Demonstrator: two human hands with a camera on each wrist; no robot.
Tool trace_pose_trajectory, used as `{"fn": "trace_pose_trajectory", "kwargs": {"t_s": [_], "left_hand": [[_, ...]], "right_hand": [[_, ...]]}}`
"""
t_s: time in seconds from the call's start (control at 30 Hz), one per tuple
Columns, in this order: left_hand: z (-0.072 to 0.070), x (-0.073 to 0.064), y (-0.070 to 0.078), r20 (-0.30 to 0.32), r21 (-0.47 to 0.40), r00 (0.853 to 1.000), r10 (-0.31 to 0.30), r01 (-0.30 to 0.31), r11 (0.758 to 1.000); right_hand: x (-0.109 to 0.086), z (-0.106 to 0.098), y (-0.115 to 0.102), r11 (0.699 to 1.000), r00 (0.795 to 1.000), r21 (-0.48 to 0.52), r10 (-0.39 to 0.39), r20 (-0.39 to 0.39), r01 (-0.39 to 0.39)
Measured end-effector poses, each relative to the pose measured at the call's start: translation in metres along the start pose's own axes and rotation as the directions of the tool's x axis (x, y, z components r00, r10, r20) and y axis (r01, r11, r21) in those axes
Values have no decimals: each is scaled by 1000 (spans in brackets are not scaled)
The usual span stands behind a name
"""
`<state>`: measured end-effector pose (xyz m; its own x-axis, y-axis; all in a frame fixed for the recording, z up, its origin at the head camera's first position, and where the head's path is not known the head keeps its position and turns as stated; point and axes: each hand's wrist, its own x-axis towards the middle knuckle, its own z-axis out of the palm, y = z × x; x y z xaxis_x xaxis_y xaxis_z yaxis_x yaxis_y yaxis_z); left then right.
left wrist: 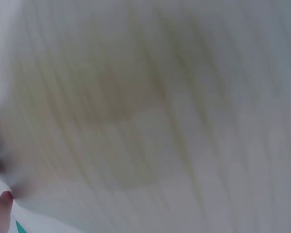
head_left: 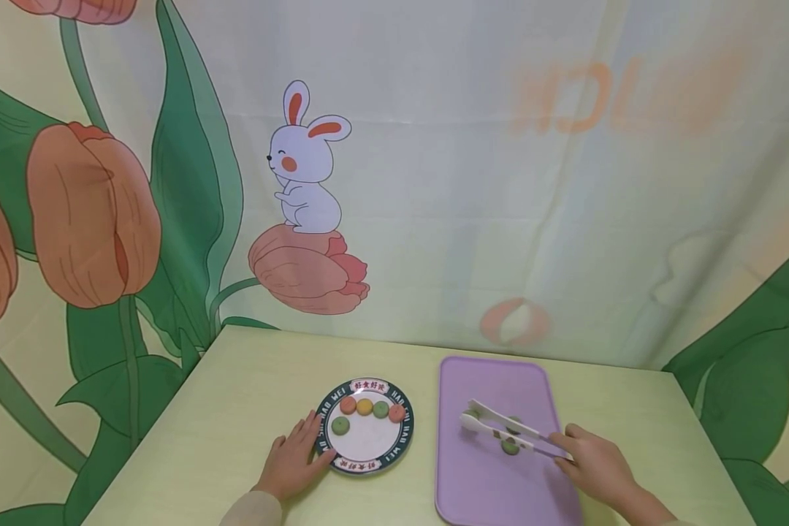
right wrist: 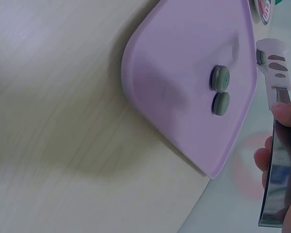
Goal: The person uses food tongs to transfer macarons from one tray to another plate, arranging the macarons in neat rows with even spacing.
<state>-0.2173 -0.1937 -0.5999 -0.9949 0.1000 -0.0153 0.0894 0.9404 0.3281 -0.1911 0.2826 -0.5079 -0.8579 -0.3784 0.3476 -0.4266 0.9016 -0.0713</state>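
Observation:
My right hand (head_left: 595, 464) grips a pair of tongs (right wrist: 281, 141) with white tips and metal arms. Between the tips sits a green macaron (right wrist: 261, 57), partly hidden, over the purple tray (head_left: 460, 482). Two more green macarons (right wrist: 221, 78) lie side by side on the tray, below the tongs. To the left, my left hand (head_left: 294, 456) rests on the table with fingers extended, its fingertips and thumb touching the rim of a round plate (head_left: 404, 438). On this plate are several macarons: pink ones (head_left: 348, 405), a yellow one (head_left: 364, 407) and green ones (head_left: 340, 425).
The light wood table (head_left: 237, 394) ends at the back against a printed curtain (head_left: 421, 183) with tulips and a rabbit. A strip of tabletop separates plate and tray. The left wrist view shows mostly blurred wood grain, with fingertips (left wrist: 5, 199) at its lower left.

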Motion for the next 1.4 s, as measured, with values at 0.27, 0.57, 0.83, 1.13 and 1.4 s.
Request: {"fn": "trace_pose_trajectory", "kwargs": {"t_s": [0.27,0.57,0.83,1.13,1.4], "left_hand": [[1,1,-1,5,-2,1000,-8,8,1000],[0,2,-1,2,-4,1000,-3,3,1000],[1,2,0,-6,-4,1000,-1,1,1000],[1,0,0,-14,-3,1000,4,-4,1000],[0,0,0,-7,-5,1000,0,0,1000]], "right_hand": [[5,0,-10,999,999,28,-23,-39,24],[8,6,-16,997,996,42,-54,-76,57],[12,9,-23,997,996,41,-66,-61,68],[16,12,-28,995,994,53,-81,-68,85],[20,17,-34,989,989,83,-113,-90,120]]}}
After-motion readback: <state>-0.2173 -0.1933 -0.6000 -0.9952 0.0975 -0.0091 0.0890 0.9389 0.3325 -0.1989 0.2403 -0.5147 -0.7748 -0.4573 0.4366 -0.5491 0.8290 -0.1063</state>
